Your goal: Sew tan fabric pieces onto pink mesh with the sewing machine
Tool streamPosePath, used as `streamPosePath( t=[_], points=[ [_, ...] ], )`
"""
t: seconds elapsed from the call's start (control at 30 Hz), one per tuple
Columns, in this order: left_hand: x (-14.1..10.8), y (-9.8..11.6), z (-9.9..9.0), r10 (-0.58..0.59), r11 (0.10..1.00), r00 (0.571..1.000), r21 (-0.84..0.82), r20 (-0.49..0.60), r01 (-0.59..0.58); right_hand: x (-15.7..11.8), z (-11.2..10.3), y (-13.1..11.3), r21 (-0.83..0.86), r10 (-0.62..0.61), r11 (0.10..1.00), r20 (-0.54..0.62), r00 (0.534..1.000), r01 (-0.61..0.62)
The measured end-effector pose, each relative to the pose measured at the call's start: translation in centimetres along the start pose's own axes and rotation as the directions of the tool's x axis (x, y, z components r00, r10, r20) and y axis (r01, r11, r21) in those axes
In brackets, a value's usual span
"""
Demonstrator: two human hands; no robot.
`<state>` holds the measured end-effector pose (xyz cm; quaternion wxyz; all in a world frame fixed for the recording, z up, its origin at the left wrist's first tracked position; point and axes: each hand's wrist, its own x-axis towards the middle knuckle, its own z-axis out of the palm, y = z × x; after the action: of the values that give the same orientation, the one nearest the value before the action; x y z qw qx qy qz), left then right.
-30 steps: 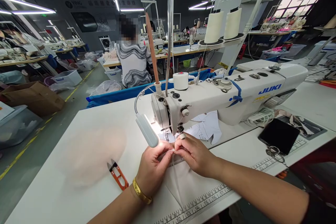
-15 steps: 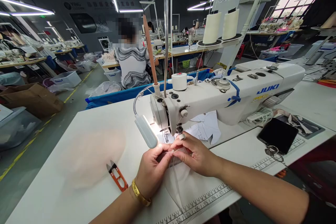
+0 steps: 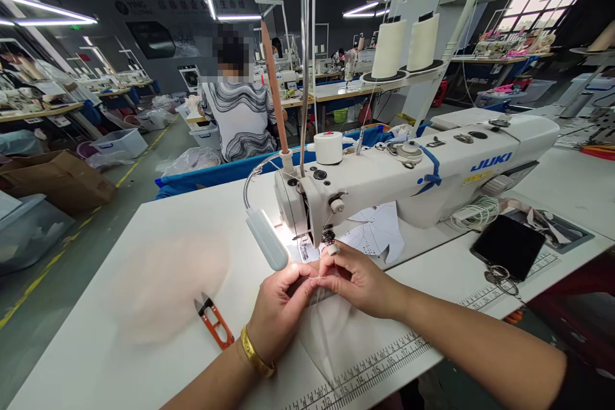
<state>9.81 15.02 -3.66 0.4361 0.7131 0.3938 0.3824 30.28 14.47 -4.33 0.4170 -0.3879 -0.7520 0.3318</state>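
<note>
Left hand (image 3: 281, 307) and right hand (image 3: 360, 282) close together, both pinching thin see-through cloth (image 3: 327, 327), cloth spread over the table (image 3: 86, 339) in front of the machine (image 3: 375, 173), orange snips (image 3: 214, 324) near a bangle (image 3: 252, 351).

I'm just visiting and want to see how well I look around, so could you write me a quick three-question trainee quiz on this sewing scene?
1. What material are the left hand and right hand pinching?
2. True or false: the small orange-framed thread snips with dark blades lie on the flat white table, out of both hands.
3. Fill in: the blue lettering on the glossy white sewing machine reads ____.

Key:
1. Thin, sheer whitish fabric.
2. True.
3. JUKI.
</note>
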Motion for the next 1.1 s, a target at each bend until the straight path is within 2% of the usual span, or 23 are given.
streamPosePath(
  t=[0.2,0.4,0.63,0.8,0.93,1.1],
  points=[
    [0.15,0.36,-0.06,0.083,0.996,0.996,0.039,-0.011,-0.083,0.04,0.11,0.19,0.041,0.039,0.998,-0.034,0.999,-0.038],
    [0.02,0.19,0.11,0.048,0.998,0.999,0.036,0.026,-0.049,0.09,0.12,0.20,0.046,0.049,0.998,-0.044,0.998,-0.047],
    [-0.03,-0.18,0.14,-0.050,0.999,0.998,-0.003,0.035,0.051,0.19,0.11,0.19,0.151,0.102,0.984,-0.049,0.994,-0.093],
    [-0.06,-0.37,0.19,-0.124,0.992,0.991,-0.030,0.048,0.126,0.22,0.17,0.14,0.153,0.151,0.978,-0.032,0.988,-0.144],
    [0.00,-0.12,0.27,-0.226,0.972,0.973,-0.052,0.046,0.228,0.20,0.11,-0.13,0.191,0.163,0.969,-0.007,0.987,-0.158],
    [0.15,0.41,0.25,-0.329,0.928,0.939,-0.151,0.099,0.341,0.35,-0.24,-0.35,0.180,0.219,0.958,0.036,0.975,-0.222]
  ],
)
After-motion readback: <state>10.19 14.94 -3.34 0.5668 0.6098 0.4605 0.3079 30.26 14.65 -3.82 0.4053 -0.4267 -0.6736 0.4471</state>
